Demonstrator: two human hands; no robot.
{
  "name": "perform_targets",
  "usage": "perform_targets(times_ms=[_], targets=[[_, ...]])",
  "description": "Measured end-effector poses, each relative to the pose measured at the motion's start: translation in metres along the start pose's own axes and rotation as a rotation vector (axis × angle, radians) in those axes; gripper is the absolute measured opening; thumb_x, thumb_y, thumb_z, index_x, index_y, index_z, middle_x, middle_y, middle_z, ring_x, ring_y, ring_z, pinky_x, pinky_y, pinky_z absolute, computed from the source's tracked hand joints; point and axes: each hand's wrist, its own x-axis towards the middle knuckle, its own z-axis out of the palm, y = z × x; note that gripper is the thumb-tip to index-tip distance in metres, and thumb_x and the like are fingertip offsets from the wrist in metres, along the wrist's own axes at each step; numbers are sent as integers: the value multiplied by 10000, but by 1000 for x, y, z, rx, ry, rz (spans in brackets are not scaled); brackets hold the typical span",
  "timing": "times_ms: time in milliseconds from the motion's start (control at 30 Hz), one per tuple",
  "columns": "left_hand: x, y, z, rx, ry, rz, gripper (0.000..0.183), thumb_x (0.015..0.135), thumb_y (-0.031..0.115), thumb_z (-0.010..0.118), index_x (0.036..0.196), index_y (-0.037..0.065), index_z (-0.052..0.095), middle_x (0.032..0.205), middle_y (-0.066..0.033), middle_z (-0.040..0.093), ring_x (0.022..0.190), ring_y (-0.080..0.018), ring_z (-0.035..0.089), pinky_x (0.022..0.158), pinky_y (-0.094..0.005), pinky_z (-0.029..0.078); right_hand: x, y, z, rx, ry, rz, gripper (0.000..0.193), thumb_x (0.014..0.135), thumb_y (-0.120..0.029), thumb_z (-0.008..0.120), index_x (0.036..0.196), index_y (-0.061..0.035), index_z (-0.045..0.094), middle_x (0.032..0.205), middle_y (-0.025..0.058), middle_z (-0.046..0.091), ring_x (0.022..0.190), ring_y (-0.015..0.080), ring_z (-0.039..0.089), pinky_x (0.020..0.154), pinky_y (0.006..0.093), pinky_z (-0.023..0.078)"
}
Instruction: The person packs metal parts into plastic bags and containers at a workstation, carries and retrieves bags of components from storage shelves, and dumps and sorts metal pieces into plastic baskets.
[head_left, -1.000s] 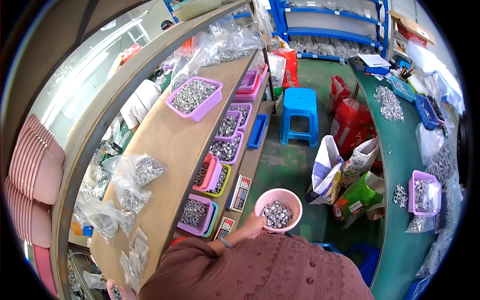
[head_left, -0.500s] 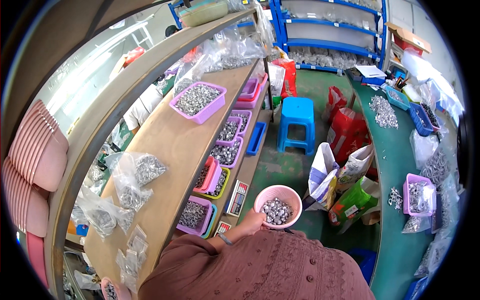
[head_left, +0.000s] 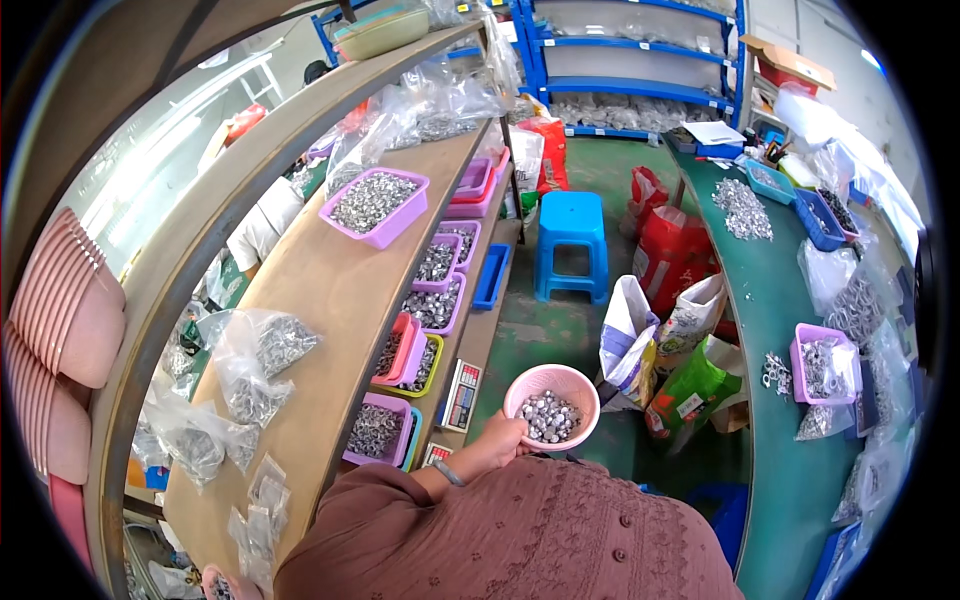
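Note:
My left hand (head_left: 499, 439) grips the near left rim of a round pink plastic basket (head_left: 586, 382), its fingers closed on the edge. Shiny silver metal parts (head_left: 549, 416) cover the bottom of the basket, which hangs in front of my body above the floor. A bracelet circles my left wrist. My right hand does not show. To the left of the basket, on the lower shelf, a purple basket of metal parts (head_left: 377, 428) stands closest to my left forearm.
A blue stool (head_left: 571, 240) stands ahead on the green floor. Filled sacks, one of them green (head_left: 690, 390), line the right side below a green table (head_left: 735, 300) with metal parts. On the left shelf (head_left: 290, 270) sit bags and a purple basket (head_left: 378, 208). Blue racks (head_left: 630, 85) stand behind.
The view has shifted slightly, so the stool, shelf and table appear a little further left. My left hand keeps its hold on the pink basket.

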Motion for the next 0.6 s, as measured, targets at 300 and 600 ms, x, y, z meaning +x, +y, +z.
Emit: perform_targets(times_ms=[300,600], targets=[[-12,25,41,73,-179,45,473,670,-65,385,1128,51,359,913,-139,519,663,-264,590,483,-356,519,-34,68,-9,-787,246,-543,255,658,51,504,896,-18,566,642,88,554,571,164,529,517,298,435],[-47,29,122,250,-489,127,550,655,-75,364,1191,41,330,1044,-141,499,841,-262,575,591,-357,537,-127,0,-20,796,21,368,423,766,-151,570,1147,-25,437,908,114,550,738,225,568,590,336,454]])
